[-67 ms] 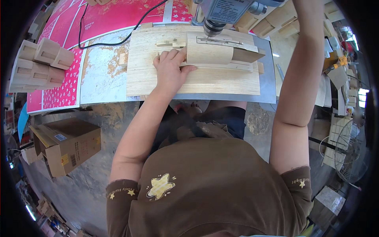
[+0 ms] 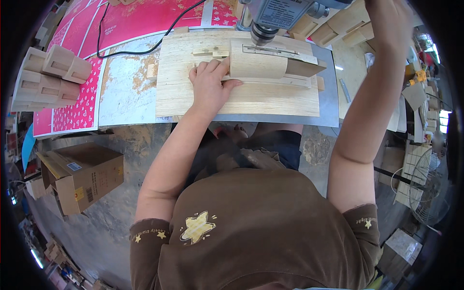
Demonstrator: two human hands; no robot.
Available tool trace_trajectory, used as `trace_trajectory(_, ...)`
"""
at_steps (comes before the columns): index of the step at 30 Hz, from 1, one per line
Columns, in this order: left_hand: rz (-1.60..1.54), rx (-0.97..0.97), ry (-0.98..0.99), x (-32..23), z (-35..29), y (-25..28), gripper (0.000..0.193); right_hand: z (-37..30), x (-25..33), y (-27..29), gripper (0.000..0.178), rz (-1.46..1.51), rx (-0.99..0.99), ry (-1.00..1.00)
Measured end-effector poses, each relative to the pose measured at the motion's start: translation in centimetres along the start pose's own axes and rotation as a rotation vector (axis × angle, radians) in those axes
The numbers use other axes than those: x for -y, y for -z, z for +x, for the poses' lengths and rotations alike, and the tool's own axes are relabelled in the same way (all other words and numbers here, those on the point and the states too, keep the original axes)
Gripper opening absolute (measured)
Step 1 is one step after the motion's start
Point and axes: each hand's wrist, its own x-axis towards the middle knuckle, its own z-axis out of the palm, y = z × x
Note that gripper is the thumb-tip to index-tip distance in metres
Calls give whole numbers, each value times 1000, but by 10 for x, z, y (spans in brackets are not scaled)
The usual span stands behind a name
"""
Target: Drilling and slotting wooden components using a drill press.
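My left hand (image 2: 210, 84) is closed on the left end of a pale, curved wooden block (image 2: 258, 65), with the thumb on its near side. The fingertips are partly hidden behind the block. A metal strip with slots (image 2: 270, 51) lies along the block's far side. Block and strip rest on a light wooden board (image 2: 193, 104). Right above them hangs the chuck (image 2: 263, 35) of a drill press (image 2: 280, 13). My right arm reaches up to the top right, where my right hand (image 2: 390, 21) is blurred and cut by the picture's edge; its fingers do not show.
Several hollowed wooden blocks (image 2: 60, 72) are stacked at the left on a pink patterned sheet (image 2: 140, 24). A black cable (image 2: 159, 44) crosses the table. More wooden pieces (image 2: 338, 24) lie behind at the right. A cardboard box (image 2: 92, 176) stands on the floor, and a fan (image 2: 425, 179) at the right.
My right forearm and hand have shifted outward to the right. My left hand keeps its hold on the block, which looks almost unmoved.
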Motion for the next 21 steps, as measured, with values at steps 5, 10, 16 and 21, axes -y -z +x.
trace_trajectory(5,4,-26,-5,2,-1,-2,53,-90,9,-24,25,177,-159,-262)
trace_trajectory(10,12,-5,4,-2,1,2,47,-152,-4,-85,10,322,-289,-186)
trace_trajectory(16,13,-18,-5,-1,2,-1,55,-151,-19,-92,3,234,-249,-39)
trace_trajectory(21,-10,14,32,-3,2,1,56,-83,-19,-30,22,-196,-218,-33)
